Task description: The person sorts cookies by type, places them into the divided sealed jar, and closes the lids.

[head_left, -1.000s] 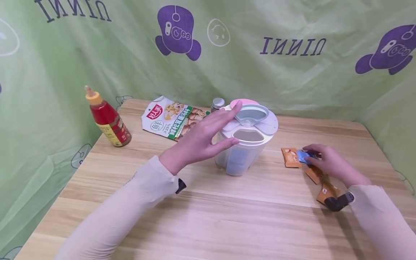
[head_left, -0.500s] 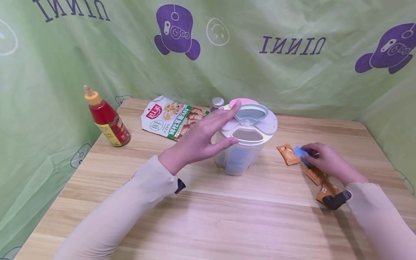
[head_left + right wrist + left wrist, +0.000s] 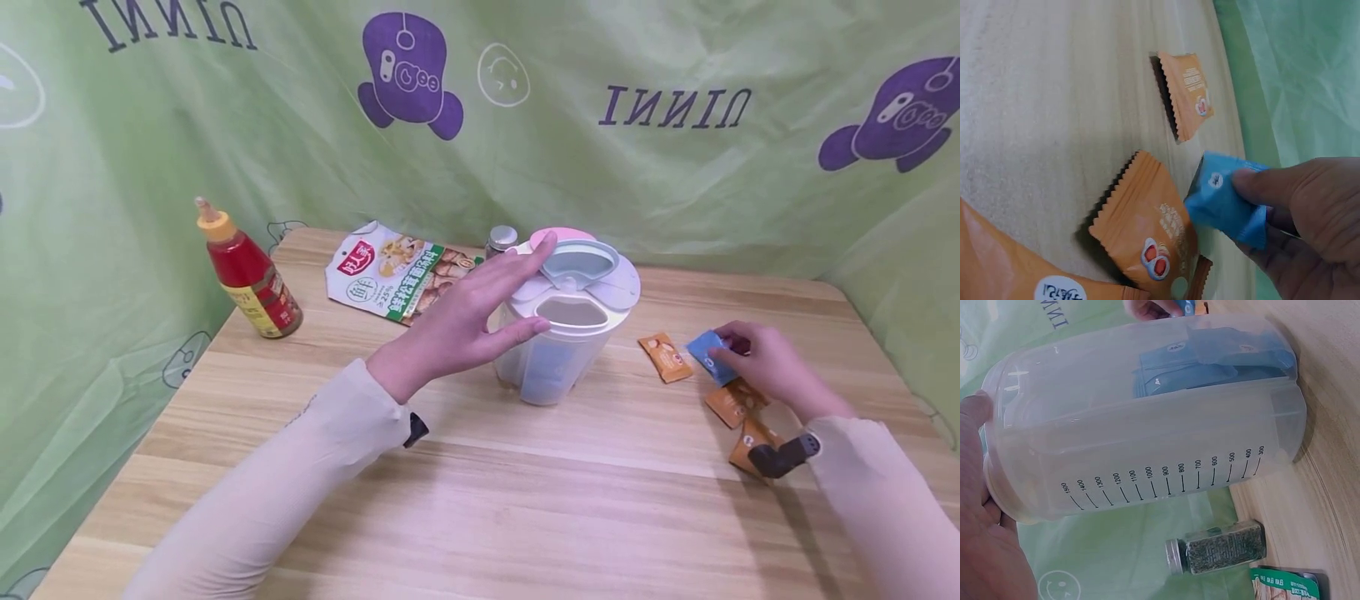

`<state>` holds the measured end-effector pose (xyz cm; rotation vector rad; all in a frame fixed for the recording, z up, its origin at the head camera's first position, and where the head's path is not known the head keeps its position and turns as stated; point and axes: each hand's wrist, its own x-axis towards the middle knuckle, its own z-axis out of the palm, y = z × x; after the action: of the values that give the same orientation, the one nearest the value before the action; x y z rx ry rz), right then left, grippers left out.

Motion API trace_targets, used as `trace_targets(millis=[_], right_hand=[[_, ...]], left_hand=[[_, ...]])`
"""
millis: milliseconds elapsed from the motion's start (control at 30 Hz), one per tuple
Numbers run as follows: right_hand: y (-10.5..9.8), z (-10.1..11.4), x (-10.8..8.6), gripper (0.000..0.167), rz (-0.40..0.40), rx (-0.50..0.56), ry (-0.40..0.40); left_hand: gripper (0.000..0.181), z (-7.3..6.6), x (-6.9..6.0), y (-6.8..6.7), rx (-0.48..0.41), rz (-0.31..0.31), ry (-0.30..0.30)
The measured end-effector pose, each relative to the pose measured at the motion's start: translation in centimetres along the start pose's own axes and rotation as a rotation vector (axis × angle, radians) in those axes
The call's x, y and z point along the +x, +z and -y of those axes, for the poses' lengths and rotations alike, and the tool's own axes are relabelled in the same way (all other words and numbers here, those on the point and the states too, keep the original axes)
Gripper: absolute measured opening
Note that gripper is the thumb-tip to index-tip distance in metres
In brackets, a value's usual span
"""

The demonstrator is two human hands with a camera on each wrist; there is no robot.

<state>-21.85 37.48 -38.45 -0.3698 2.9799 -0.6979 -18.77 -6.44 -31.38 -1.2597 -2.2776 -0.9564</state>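
My left hand [image 3: 480, 312] rests against the lid side of a clear divided storage container [image 3: 555, 367], thumb and fingers fairly straight along the rim. A blue-grey flap [image 3: 581, 262] on its lid stands raised, leaving one opening uncovered. Through the wall in the left wrist view, blue packets [image 3: 1222, 359] show in one compartment. My right hand [image 3: 772, 367] pinches a small blue snack packet [image 3: 1225, 197] between thumb and fingers. Close by lie orange packets: one alone [image 3: 665, 357] to the left, another [image 3: 1144, 225] just below the blue one, and another [image 3: 752, 446] nearer my wrist.
A red sauce bottle [image 3: 255, 283] with a yellow cap stands at the left. A white and green seasoning pouch [image 3: 397, 271] lies at the back, beside a spice jar [image 3: 1222, 545]. A green curtain [image 3: 675, 192] hangs behind the wooden table [image 3: 525, 517].
My right hand has pulled the blue packet slightly right, apart from the left orange packet, which turned and shifted a little left. The left hand and container stay put.
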Motion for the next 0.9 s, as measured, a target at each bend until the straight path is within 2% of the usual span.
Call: trace_targets(millis=[267, 400, 600, 700, 800, 900], right_hand=[[-0.9, 0.9, -0.4, 0.027, -0.159, 0.035, 0.01], [-1.6, 2.1, -0.4, 0.029, -0.282, 0.092, -0.024], [-2.8, 5.5, -0.5, 0.029, -0.433, 0.178, -0.049], [-3.3, 7.6, -0.5, 0.023, -0.503, 0.259, -0.072], [-3.7, 9.9, -0.5, 0.019, -0.578, 0.34, -0.128], [-4.1, 12.1, -0.6, 0.028, -0.656, 0.435, -0.195]], left_hand=[[0.081, -0.1, 0.1, -0.1, -0.013, -0.001, -0.003], [0.081, 0.0, 0.0, -0.1, -0.017, 0.003, -0.006], [0.081, 0.1, -0.1, 0.1, -0.014, -0.008, 0.003], [0.081, 0.1, 0.0, 0.2, -0.015, -0.012, 0.01], [0.081, 0.1, 0.0, 0.1, -0.016, -0.014, 0.013], [0.081, 0.1, 0.0, 0.0, -0.016, -0.011, 0.007]])
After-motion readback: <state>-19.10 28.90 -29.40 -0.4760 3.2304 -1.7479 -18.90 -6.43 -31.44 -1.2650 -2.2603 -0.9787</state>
